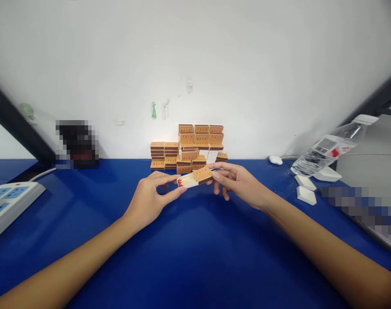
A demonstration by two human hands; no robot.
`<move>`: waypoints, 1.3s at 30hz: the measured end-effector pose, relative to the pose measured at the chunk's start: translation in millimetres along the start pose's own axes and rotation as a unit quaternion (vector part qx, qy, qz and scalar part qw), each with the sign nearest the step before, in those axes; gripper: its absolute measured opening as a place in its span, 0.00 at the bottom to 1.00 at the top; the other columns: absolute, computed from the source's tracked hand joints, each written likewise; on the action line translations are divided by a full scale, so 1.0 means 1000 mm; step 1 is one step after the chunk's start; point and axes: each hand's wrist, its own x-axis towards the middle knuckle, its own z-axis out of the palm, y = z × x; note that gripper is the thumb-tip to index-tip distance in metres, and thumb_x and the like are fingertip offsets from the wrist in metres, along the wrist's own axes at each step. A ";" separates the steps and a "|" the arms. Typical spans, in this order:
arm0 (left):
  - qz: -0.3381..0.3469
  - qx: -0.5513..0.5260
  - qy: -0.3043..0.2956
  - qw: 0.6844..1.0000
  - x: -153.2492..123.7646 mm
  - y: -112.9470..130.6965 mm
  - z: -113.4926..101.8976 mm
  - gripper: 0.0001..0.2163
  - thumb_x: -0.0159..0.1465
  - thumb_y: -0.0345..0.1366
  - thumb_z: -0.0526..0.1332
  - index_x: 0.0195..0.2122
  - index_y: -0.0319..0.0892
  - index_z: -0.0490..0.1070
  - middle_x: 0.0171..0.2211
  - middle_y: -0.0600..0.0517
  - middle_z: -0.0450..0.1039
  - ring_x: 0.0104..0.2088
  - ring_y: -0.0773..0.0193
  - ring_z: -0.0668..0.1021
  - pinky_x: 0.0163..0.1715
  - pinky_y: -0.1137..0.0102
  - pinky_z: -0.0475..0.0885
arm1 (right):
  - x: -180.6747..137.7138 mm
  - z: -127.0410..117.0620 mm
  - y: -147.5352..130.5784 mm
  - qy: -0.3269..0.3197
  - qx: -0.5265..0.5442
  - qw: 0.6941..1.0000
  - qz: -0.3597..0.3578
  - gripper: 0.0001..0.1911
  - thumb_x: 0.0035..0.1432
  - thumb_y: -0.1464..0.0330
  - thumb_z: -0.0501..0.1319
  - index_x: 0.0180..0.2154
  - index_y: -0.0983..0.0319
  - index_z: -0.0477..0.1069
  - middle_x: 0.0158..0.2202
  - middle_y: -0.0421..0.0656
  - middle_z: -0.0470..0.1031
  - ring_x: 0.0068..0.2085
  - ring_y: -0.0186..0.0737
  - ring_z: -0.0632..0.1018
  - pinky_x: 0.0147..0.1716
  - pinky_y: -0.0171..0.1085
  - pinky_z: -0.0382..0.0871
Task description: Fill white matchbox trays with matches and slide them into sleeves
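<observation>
Between my two hands is a matchbox (pixel 203 174), its white inner tray slid partway out to the left. Red-headed matches (pixel 184 181) lie in the exposed tray. My left hand (pixel 150 195) pinches the tray's left end between thumb and fingers. At the sleeve's right end, my right hand (pixel 239 182) grips with thumb and index finger, the other fingers curled loosely below. Just behind, several stacked matchboxes (pixel 202 138) stand against the wall, higher in the middle and lower at the left; some lower ones are partly hidden by my hands and the held box.
A white power strip (pixel 20 204) lies at the left, near a blurred dark object (pixel 78 143). On the right are a tilted plastic bottle (pixel 332 146), white blocks (pixel 306 195), a white earphone case (pixel 275 160) and a blurred flat object (pixel 362 214). The blue tabletop (pixel 195 257) meets a white wall.
</observation>
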 end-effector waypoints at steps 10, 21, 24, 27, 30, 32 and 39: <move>-0.008 -0.015 0.035 0.999 0.000 0.000 0.001 0.15 0.65 0.44 0.71 0.52 0.49 0.82 0.46 0.51 0.82 0.38 0.61 0.81 0.43 0.63 0.79 | -0.001 -0.005 -0.001 0.015 -0.052 0.996 -0.073 0.25 0.65 0.53 0.67 0.56 0.61 0.71 0.36 0.44 0.81 0.29 0.37 0.78 0.21 0.34 0.73; 0.009 -0.031 0.076 0.997 -0.001 0.002 0.002 0.15 0.64 0.44 0.72 0.51 0.49 0.82 0.46 0.51 0.83 0.36 0.62 0.81 0.43 0.63 0.79 | -0.008 0.006 -0.010 0.051 -0.054 0.993 -0.093 0.25 0.62 0.54 0.69 0.55 0.61 0.74 0.34 0.43 0.78 0.28 0.37 0.78 0.19 0.34 0.73; 0.013 -0.040 0.063 0.997 -0.002 0.001 0.003 0.15 0.65 0.44 0.71 0.52 0.50 0.82 0.47 0.51 0.83 0.38 0.62 0.82 0.44 0.63 0.79 | -0.007 0.009 -0.008 0.040 -0.065 0.994 -0.072 0.27 0.66 0.52 0.66 0.58 0.63 0.74 0.32 0.43 0.78 0.25 0.36 0.77 0.19 0.35 0.73; 0.009 -0.046 0.092 0.995 -0.001 0.002 0.003 0.16 0.65 0.44 0.72 0.53 0.50 0.82 0.48 0.51 0.83 0.36 0.63 0.81 0.43 0.64 0.80 | -0.006 0.018 -0.004 0.078 -0.050 0.993 -0.070 0.36 0.67 0.50 0.64 0.69 0.60 0.64 0.46 0.51 0.81 0.33 0.41 0.81 0.22 0.37 0.77; 0.011 -0.037 0.138 0.990 -0.001 0.005 0.003 0.17 0.64 0.43 0.72 0.54 0.49 0.81 0.48 0.50 0.83 0.36 0.62 0.81 0.42 0.64 0.80 | -0.013 0.039 -0.002 0.194 -0.021 0.975 -0.107 0.42 0.70 0.47 0.57 0.77 0.49 0.44 0.72 0.53 0.61 0.57 0.53 0.78 0.37 0.44 0.84; 0.027 -0.032 0.141 0.989 -0.002 0.006 0.003 0.17 0.63 0.42 0.73 0.53 0.49 0.82 0.48 0.50 0.83 0.38 0.61 0.81 0.44 0.63 0.80 | -0.022 0.054 -0.003 0.170 -0.031 0.978 -0.117 0.40 0.73 0.46 0.50 0.77 0.45 0.36 0.77 0.46 0.48 0.69 0.54 0.68 0.52 0.49 0.80; 0.062 -0.026 0.118 0.991 -0.006 0.006 0.006 0.20 0.61 0.44 0.75 0.54 0.50 0.81 0.42 0.51 0.84 0.39 0.59 0.81 0.43 0.62 0.80 | -0.035 0.066 -0.008 0.019 -0.004 0.997 -0.071 0.38 0.74 0.47 0.49 0.77 0.45 0.37 0.76 0.45 0.53 0.68 0.53 0.68 0.60 0.57 0.73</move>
